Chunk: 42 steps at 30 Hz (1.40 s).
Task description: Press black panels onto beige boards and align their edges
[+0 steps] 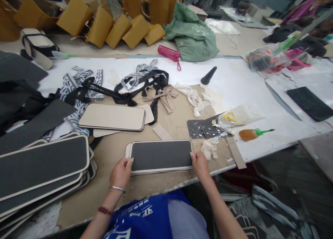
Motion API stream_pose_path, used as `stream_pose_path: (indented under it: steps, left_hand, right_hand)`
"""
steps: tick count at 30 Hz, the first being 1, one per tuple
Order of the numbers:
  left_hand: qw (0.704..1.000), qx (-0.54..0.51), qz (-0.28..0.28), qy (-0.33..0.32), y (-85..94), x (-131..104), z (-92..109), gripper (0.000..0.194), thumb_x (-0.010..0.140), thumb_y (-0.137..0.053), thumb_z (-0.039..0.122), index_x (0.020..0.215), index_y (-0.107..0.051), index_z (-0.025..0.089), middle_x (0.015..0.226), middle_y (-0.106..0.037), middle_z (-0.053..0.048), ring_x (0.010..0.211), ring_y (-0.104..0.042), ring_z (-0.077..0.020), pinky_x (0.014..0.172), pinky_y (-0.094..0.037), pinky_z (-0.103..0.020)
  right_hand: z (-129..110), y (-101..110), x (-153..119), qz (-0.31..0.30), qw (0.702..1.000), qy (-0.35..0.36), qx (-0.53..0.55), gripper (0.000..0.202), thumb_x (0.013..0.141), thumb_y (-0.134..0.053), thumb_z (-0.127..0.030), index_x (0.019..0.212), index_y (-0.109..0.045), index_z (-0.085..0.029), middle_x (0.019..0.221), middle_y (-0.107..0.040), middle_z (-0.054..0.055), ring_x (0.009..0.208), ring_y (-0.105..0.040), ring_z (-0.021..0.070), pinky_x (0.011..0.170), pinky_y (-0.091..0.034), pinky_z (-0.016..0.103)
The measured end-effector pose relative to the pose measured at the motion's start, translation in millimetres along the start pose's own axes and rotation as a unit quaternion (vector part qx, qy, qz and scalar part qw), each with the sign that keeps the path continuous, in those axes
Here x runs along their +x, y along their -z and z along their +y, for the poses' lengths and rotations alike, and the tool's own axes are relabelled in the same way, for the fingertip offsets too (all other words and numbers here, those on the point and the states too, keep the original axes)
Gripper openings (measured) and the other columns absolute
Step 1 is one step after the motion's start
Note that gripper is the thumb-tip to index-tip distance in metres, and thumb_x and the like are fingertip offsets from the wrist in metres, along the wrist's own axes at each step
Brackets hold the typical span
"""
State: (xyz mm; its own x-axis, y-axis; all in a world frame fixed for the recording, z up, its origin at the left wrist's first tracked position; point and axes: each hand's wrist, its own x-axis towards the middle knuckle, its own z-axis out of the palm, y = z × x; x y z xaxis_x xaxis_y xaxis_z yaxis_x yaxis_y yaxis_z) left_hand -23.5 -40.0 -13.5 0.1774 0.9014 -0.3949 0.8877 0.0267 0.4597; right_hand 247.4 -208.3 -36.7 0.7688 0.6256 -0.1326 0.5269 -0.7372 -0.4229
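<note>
A dark rectangular panel [161, 156] with a cream border and rounded corners lies on a small stack of similar pieces near the table's front edge. My left hand [121, 173] pinches its left end between thumb and fingers. At the right end, my right hand [199, 165] grips the panel the same way. Beyond it sits a pile of cream panels [113, 117]. More dark bordered panels [44, 162] are stacked at the far left.
Black and patterned fabric strips [130, 83] lie behind the panels. A glue-spotted dark sheet [205, 127], an orange bottle [249, 134] and a black cone [208, 76] are to the right. Farther back are a pink cylinder [168, 53], green bag [191, 34] and tan bags [137, 31].
</note>
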Motion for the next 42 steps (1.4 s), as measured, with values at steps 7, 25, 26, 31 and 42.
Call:
stream_pose_path:
  steps: [7,25,26,31,42]
  left_hand:
    - [1.0,0.013,-0.004,0.006,1.9,-1.6,2.2,0.027,0.08,-0.041,0.042,0.068,-0.053,0.021,0.066,-0.06,-0.003,0.063,-0.054,-0.0186,0.054,-0.031,-0.024]
    - [0.999,-0.045,0.024,0.018,-2.7,-2.3,3.4,0.019,0.081,-0.048,0.026,0.065,-0.052,0.018,0.063,-0.054,0.0,0.061,-0.048,-0.0135,0.058,-0.029,-0.023]
    - [0.998,-0.049,0.024,0.017,-2.7,-2.1,3.0,0.019,0.081,-0.048,0.025,0.064,-0.052,0.018,0.062,-0.053,0.0,0.061,-0.048,-0.0131,0.058,-0.029,-0.023]
    - [0.998,-0.06,0.024,0.012,-2.3,0.5,-0.2,0.019,0.079,-0.05,0.023,0.061,-0.05,0.018,0.058,-0.05,0.003,0.057,-0.046,-0.0119,0.057,-0.029,-0.022]
    - [0.996,-0.085,0.035,-0.001,-1.9,0.1,-4.5,0.02,0.077,-0.051,0.03,0.06,-0.051,0.018,0.056,-0.053,0.003,0.056,-0.049,-0.012,0.056,-0.031,-0.022]
  right_hand:
    - [1.5,0.0,4.0,-0.022,1.0,-0.008,-0.015,0.026,0.078,-0.035,-0.039,0.057,-0.037,-0.024,0.064,-0.053,0.008,0.07,-0.049,0.0223,0.067,-0.036,0.033]
    - [-0.5,9.9,12.4,-0.086,0.995,-0.009,-0.052,0.038,0.069,-0.029,-0.054,0.05,-0.042,-0.024,0.055,-0.052,0.009,0.058,-0.049,0.0232,0.055,-0.033,0.034]
    - [0.5,9.3,12.7,-0.084,0.995,-0.006,-0.054,0.038,0.069,-0.029,-0.054,0.051,-0.042,-0.024,0.055,-0.053,0.009,0.058,-0.049,0.0234,0.055,-0.034,0.035]
    - [2.7,7.3,12.3,-0.089,0.995,0.005,-0.052,0.039,0.071,-0.031,-0.054,0.054,-0.046,-0.022,0.055,-0.053,0.009,0.058,-0.05,0.0229,0.056,-0.036,0.035]
    - [-7.0,9.5,6.7,-0.051,0.998,0.001,-0.038,0.035,0.07,-0.03,-0.053,0.054,-0.042,-0.023,0.056,-0.048,0.006,0.058,-0.044,0.0204,0.057,-0.032,0.032]
